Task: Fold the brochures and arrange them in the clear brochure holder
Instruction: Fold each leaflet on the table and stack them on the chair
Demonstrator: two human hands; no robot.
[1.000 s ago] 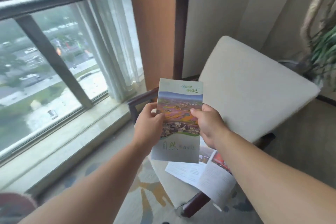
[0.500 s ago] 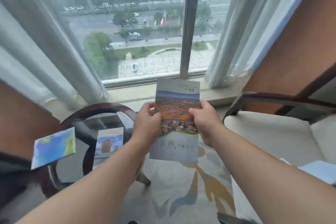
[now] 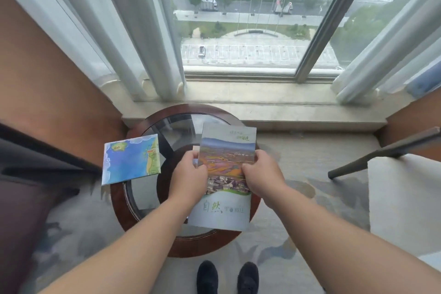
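Observation:
I hold a folded brochure (image 3: 225, 150) with a landscape photo on its cover above a round glass-topped table (image 3: 183, 244). My left hand (image 3: 189, 178) grips its left edge and my right hand (image 3: 261, 178) grips its right edge, thumbs on the cover. A second brochure with a blue map cover (image 3: 131, 159) stands at the table's left side; I cannot tell whether it is in a clear holder. A pale edge of something shows behind the held brochure, mostly hidden.
A dark armchair (image 3: 31, 174) is on the left and a white-cushioned chair (image 3: 403, 198) on the right. A stone window sill (image 3: 274, 93) and curtains lie beyond the table. My shoes (image 3: 228, 277) stand on patterned carpet just short of the table.
The view has swung left from the white chair to the round table. Both hands have kept hold of the brochure and now hold it over the table.

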